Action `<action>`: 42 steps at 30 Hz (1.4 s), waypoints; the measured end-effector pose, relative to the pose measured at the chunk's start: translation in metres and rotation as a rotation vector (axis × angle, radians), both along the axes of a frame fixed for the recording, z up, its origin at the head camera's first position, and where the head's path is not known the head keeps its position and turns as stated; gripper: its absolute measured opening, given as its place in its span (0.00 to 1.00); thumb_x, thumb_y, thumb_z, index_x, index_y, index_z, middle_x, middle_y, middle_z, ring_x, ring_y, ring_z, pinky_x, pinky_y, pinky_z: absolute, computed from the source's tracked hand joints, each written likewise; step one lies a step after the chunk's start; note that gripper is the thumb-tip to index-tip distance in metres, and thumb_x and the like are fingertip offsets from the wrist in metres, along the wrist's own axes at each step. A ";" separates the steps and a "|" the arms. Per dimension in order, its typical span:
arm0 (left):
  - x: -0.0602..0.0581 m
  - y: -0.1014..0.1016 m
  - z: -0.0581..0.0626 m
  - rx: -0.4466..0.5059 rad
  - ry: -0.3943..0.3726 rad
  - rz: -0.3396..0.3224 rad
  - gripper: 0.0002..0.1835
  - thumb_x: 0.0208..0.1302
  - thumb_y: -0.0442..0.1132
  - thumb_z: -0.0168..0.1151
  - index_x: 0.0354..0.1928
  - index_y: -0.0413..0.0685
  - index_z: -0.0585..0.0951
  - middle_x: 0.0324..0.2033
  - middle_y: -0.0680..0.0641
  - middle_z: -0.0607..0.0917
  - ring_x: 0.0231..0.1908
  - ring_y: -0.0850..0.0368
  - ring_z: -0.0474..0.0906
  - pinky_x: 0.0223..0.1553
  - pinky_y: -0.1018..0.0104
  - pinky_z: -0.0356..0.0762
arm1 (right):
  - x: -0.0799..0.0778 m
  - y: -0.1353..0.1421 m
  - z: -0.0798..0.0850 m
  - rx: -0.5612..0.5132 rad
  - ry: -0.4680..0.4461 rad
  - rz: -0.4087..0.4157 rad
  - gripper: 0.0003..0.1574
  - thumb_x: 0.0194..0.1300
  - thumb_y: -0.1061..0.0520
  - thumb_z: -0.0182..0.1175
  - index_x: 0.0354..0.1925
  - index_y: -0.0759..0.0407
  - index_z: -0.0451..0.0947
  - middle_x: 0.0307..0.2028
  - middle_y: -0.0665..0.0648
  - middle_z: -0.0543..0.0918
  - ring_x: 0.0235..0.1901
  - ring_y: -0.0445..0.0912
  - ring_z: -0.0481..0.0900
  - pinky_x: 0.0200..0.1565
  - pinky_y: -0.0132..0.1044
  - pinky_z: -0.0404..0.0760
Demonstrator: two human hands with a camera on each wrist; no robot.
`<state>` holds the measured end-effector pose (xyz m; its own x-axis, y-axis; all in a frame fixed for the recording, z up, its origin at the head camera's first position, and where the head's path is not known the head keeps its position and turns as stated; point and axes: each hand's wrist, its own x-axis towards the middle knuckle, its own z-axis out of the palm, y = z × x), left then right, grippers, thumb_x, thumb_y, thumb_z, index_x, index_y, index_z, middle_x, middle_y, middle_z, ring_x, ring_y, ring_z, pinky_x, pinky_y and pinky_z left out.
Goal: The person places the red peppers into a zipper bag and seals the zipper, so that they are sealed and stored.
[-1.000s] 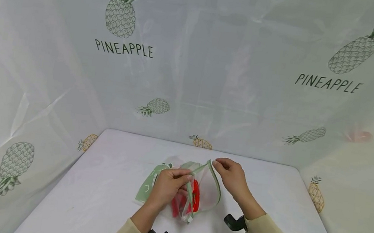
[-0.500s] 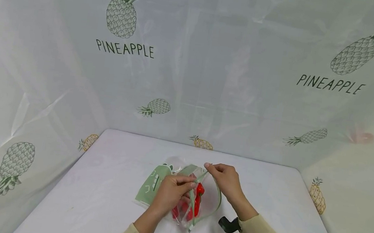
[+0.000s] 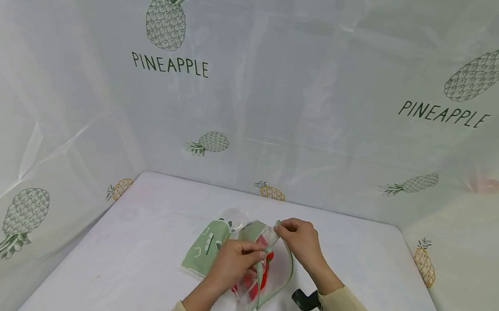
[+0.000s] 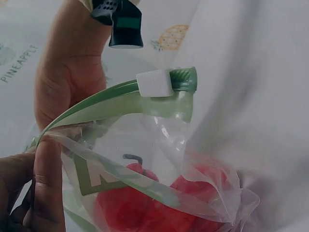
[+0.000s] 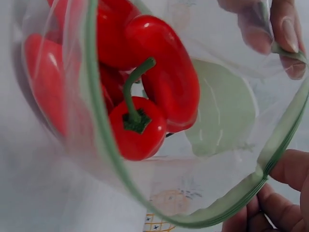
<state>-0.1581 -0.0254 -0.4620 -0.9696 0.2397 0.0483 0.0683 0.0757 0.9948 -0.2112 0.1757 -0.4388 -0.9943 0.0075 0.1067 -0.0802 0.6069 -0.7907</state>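
A clear zip bag [image 5: 128,186] with a green zip strip gapes between the hands. Inside lie several glossy red peppers [image 5: 140,128], one showing its green stem. My left hand [image 3: 234,261] pinches the bag's rim between thumb and fingers on the left side. At the far corner of the rim, my right hand [image 3: 302,238] grips the green strip with thumb and fingertips. A white slider [image 4: 154,83] sits near the other end of the strip, on the side toward the body. Part of the bag's left side is hidden behind my left hand.
A green printed plastic bag [image 3: 203,247] with white line marks lies flat on the white table [image 3: 126,264], left of the peppers. A curtain [image 3: 286,77] printed with pineapples encloses the table's back and sides.
The left hand has shifted slightly right and nearer the body along with the rim. The right hand has moved slightly left and now grips the corner of the strip.
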 end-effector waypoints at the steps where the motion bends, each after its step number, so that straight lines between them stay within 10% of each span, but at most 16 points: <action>1: 0.000 0.000 0.000 -0.004 -0.005 -0.002 0.09 0.71 0.40 0.70 0.47 0.45 0.93 0.35 0.45 0.93 0.22 0.61 0.85 0.26 0.69 0.88 | 0.000 0.000 0.000 -0.004 0.002 0.003 0.13 0.69 0.50 0.71 0.43 0.58 0.90 0.38 0.53 0.92 0.39 0.46 0.86 0.39 0.41 0.85; 25: 0.015 0.007 -0.010 0.025 -0.043 -0.018 0.14 0.70 0.41 0.72 0.53 0.45 0.90 0.36 0.39 0.92 0.22 0.62 0.84 0.26 0.72 0.87 | -0.007 -0.001 -0.018 -0.132 0.183 -0.113 0.07 0.72 0.54 0.66 0.37 0.57 0.84 0.29 0.53 0.83 0.29 0.42 0.76 0.30 0.31 0.74; 35: 0.045 -0.013 -0.032 0.122 -0.237 0.021 0.16 0.75 0.42 0.67 0.40 0.30 0.85 0.29 0.44 0.87 0.28 0.59 0.84 0.32 0.68 0.90 | -0.008 0.001 -0.025 -0.227 0.184 -0.167 0.08 0.75 0.56 0.65 0.38 0.60 0.83 0.29 0.54 0.82 0.28 0.41 0.74 0.30 0.30 0.73; 42: 0.064 -0.023 -0.061 0.006 -0.440 -0.087 0.22 0.79 0.49 0.60 0.36 0.35 0.85 0.25 0.49 0.84 0.23 0.60 0.82 0.28 0.67 0.90 | -0.011 0.002 -0.029 -0.275 0.171 -0.193 0.10 0.76 0.54 0.63 0.40 0.61 0.84 0.32 0.55 0.83 0.30 0.41 0.74 0.32 0.30 0.74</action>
